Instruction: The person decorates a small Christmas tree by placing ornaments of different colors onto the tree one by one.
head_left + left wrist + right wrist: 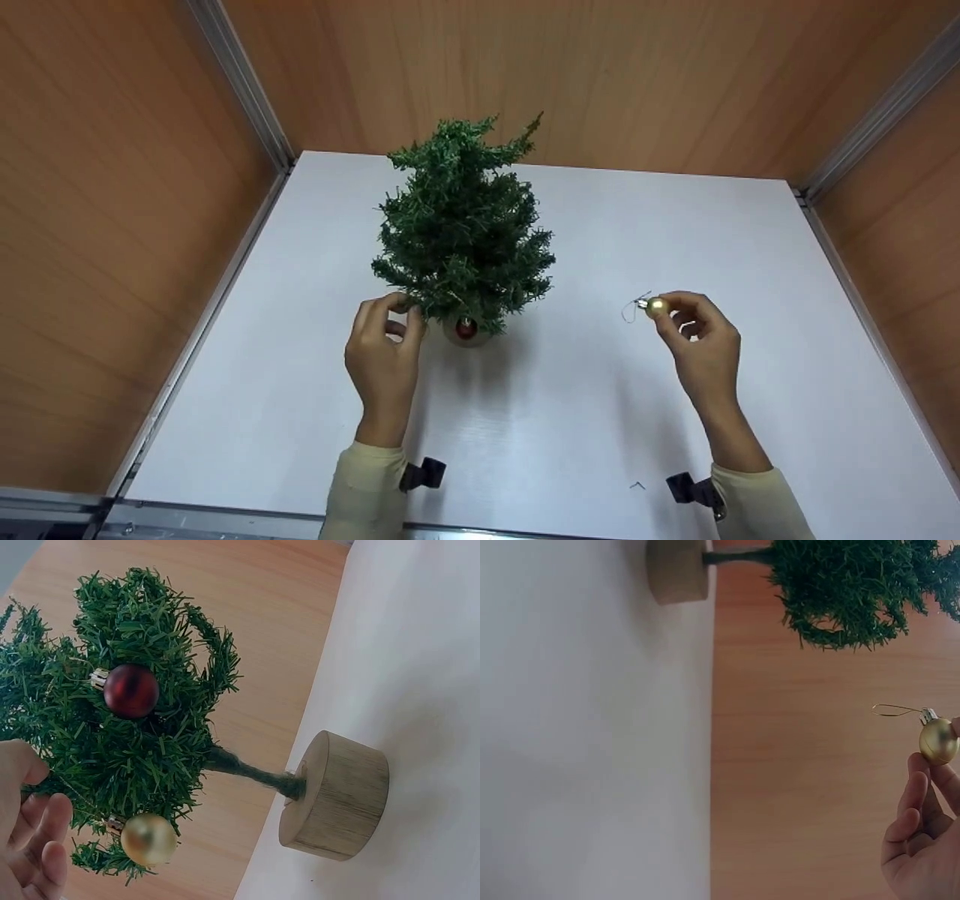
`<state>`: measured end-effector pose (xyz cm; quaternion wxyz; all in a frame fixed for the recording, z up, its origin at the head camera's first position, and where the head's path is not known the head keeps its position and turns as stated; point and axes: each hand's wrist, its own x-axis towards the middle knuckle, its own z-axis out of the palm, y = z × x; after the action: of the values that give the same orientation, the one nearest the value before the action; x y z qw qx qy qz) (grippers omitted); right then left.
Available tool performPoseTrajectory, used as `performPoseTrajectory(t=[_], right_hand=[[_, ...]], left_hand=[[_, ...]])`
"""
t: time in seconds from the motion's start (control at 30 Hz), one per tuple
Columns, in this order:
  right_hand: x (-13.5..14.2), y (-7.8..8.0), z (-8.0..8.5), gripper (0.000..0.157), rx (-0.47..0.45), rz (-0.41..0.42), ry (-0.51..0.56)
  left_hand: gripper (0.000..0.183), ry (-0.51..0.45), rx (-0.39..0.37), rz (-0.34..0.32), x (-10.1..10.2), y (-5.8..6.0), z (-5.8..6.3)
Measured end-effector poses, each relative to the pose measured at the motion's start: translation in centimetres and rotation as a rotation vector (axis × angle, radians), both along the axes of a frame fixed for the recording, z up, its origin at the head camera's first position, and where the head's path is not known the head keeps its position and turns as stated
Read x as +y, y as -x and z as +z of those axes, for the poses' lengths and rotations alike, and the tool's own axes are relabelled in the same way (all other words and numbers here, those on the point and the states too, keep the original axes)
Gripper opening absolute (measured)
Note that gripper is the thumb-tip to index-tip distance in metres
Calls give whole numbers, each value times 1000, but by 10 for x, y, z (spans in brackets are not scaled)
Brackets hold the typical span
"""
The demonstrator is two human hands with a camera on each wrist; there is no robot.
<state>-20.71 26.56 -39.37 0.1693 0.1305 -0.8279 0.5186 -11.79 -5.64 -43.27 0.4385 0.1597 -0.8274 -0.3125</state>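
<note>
A small green artificial Christmas tree [465,225] stands on a round wooden base [337,795]. My left hand [384,352] is at its lower left side, thumb and forefinger pinching a branch tip. Close to those fingers, a gold bauble [148,839] hangs from the branches in the left wrist view. A dark red bauble [131,691] hangs on the front of the tree. Out to the right of the tree, my right hand [701,345] pinches another gold bauble [657,307] between thumb and fingertips. Its thin wire loop [896,711] sticks out toward the tree.
The tree stands on a white tabletop [555,420] bordered by wooden panels [637,82] at the back and sides. Metal rails [247,82] run along the panel corners. A small bent piece of wire [637,485] lies near the front edge.
</note>
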Motion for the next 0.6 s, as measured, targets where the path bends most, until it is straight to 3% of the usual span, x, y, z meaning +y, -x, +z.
performPoseTrajectory(t=[0.2,0.6], right_hand=[[-11,-12,18,16,19,24,8],[-17,-15,19,16,35,34,9]], left_hand=[[14,4,18,-18,2,-1,1],[20,-8,52,-66,7,-6,-1]])
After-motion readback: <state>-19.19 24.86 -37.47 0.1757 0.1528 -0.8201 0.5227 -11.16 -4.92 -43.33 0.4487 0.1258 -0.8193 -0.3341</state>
